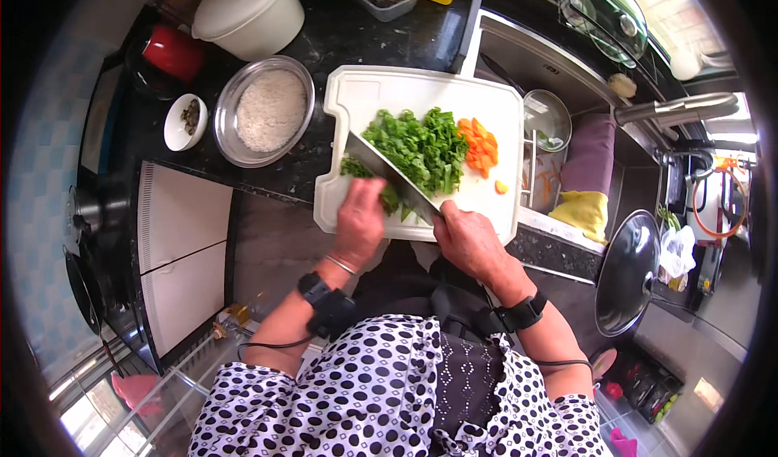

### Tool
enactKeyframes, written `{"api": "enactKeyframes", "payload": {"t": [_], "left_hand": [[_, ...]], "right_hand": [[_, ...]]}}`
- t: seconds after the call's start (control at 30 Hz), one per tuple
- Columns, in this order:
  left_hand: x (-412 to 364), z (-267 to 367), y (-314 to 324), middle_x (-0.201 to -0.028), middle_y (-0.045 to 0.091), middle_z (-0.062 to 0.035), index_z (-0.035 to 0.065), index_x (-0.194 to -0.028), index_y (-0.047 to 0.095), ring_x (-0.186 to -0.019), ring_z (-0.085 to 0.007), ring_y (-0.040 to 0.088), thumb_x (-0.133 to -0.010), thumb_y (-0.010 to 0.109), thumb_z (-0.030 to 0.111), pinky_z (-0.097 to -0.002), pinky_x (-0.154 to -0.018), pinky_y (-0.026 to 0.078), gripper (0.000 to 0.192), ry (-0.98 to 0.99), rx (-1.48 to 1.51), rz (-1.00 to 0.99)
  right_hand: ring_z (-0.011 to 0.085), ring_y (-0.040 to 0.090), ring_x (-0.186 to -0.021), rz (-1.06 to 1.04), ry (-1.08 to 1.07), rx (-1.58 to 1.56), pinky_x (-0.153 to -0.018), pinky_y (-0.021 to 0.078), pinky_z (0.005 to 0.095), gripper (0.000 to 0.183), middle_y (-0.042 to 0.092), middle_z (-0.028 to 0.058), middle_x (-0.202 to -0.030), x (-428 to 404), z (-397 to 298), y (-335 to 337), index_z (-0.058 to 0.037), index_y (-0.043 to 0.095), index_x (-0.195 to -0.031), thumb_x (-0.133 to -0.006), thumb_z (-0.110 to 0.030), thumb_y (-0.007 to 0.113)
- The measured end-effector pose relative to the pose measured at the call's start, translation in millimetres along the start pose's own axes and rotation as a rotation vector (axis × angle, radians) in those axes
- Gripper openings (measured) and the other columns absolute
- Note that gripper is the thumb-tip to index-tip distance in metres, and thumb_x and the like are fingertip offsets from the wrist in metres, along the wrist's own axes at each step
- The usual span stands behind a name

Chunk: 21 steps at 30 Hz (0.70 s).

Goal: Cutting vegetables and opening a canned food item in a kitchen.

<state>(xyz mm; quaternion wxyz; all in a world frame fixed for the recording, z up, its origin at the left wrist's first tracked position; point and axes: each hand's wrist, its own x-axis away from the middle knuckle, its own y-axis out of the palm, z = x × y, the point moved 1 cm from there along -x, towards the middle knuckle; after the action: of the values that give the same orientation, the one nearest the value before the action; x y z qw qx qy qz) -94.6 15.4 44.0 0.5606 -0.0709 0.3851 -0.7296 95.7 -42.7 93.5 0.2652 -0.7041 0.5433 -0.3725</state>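
Observation:
A white plastic cutting board [425, 86] lies before me across the counter and the sink's edge. My right hand [471, 238] grips the handle of a cleaver [395, 174], its wide blade slanting up and left over the board. Beside the blade's near side is my left hand [360, 220], blurred, its fingers by some cut greens; whether it holds any cannot be told. Chopped leafy greens [419, 144] form a pile beyond the blade. Chopped carrot [480, 144] lies to the right of them, with one piece apart.
Left of the board stand a metal bowl of white rice [271, 112], a small white bowl [185, 123] with dark bits, and a lidded cream pot [252, 16]. To the right is a sink with a faucet [674, 107], a purple cloth [588, 156] and a glass lid. A large dark lid [627, 273] stands nearer.

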Motion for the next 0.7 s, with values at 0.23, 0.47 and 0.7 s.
{"api": "enactKeyframes", "payload": {"t": [0.23,0.47,0.7], "left_hand": [[-57.0,15.3,-2.7,-0.1,0.059,-0.0166,-0.0001,-0.106,0.057,-0.089,-0.0359,0.058,-0.076,0.056,-0.009,-0.0399,-0.081,0.048,0.032,0.068,0.098,0.158],[-77.0,27.0,4.3,-0.104,0.06,-0.0137,0.0005,-0.104,0.064,-0.098,-0.0314,0.055,-0.081,0.066,0.005,-0.0377,-0.083,0.047,0.023,0.271,-0.056,-0.112],[-83.6,41.5,14.5,-0.09,0.059,-0.0084,0.0065,-0.091,0.062,-0.084,-0.0283,0.056,-0.073,0.073,0.003,-0.0379,-0.071,0.047,0.022,0.342,0.106,0.008]], "right_hand": [[0.046,0.058,-0.065,0.26,0.205,-0.343,-0.058,0.045,0.0501,0.015,0.056,0.0266,-0.064,25.4,8.2,-43.6,0.0012,0.045,-0.088,-0.092,-0.011,0.053],[0.028,0.055,-0.045,0.183,0.409,-0.621,-0.046,0.0437,0.0382,0.015,0.055,0.0177,-0.058,41.6,22.6,-48.7,0.002,0.046,-0.088,-0.094,-0.012,0.05],[0.0135,0.05,-0.044,0.201,0.417,-0.736,-0.043,0.0419,0.0313,0.018,0.05,0.0061,-0.056,41.6,20.6,-54.6,0.0012,0.046,-0.089,-0.096,-0.015,0.049]]}}
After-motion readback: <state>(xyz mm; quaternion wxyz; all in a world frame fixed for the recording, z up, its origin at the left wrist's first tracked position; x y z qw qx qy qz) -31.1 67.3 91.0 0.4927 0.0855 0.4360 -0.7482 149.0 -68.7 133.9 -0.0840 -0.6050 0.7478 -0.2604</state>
